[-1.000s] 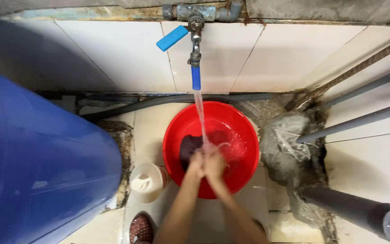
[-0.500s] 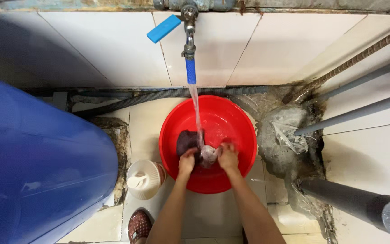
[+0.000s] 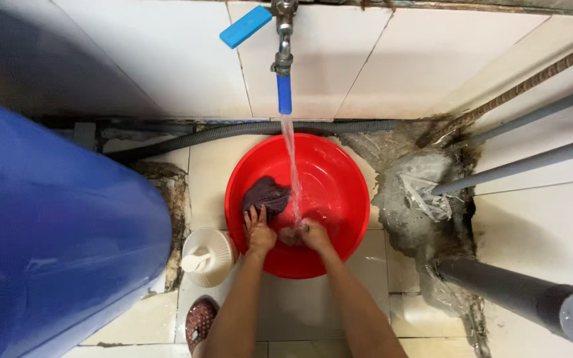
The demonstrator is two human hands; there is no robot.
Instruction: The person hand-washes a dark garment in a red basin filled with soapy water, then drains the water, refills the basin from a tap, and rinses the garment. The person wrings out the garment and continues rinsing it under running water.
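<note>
A red plastic basin [image 3: 326,174] sits on the tiled floor under a wall tap [image 3: 282,40] with a blue handle. Water pours from the tap's blue spout into the basin. A dark purple cloth [image 3: 265,194] lies wet in the basin's left half. My left hand [image 3: 258,231] rests with fingers spread on the cloth's near edge. Just right of it, my right hand [image 3: 312,234] is closed around a bunched part of the cloth where the stream lands.
A big blue barrel [image 3: 48,245] fills the left side. A white ribbed scoop [image 3: 207,257] lies left of the basin, a patterned slipper [image 3: 199,321] below it. A grey hose [image 3: 247,129] runs along the wall. Grey pipes [image 3: 518,298] and rough cement [image 3: 412,192] crowd the right.
My hands have parted from under the stream and moved down into the basin onto the cloth. The view has tilted slightly, lifting the tap toward the top edge.
</note>
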